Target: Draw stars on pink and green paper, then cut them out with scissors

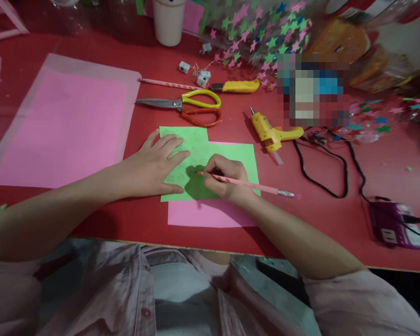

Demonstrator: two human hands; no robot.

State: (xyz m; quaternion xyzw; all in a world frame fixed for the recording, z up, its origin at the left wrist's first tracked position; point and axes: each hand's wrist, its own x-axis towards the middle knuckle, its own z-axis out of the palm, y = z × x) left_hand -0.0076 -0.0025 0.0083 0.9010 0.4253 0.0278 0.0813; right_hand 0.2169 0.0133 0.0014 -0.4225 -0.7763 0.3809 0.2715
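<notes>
A green sheet of paper [231, 154] with faint pencil drawings on its left part lies over a pink sheet [203, 214] on the red table. My left hand [166, 161] rests flat on the green sheet's left side, fingers spread. Pinched in my right hand [227, 175] is a pink pencil [262, 188], its tip at the middle of the green sheet and its eraser end pointing right. Whether the tip touches the paper I cannot tell. The right hand's shadow falls around the tip.
Scissors [182, 103], a second pencil [171, 84] and a yellow cutter [241, 86] lie beyond the paper. A yellow glue gun [269, 133] with a black cord is at right, near a purple box [392, 224]. Large pink sheets [77, 121] lie left; a white cup [168, 23] stands behind.
</notes>
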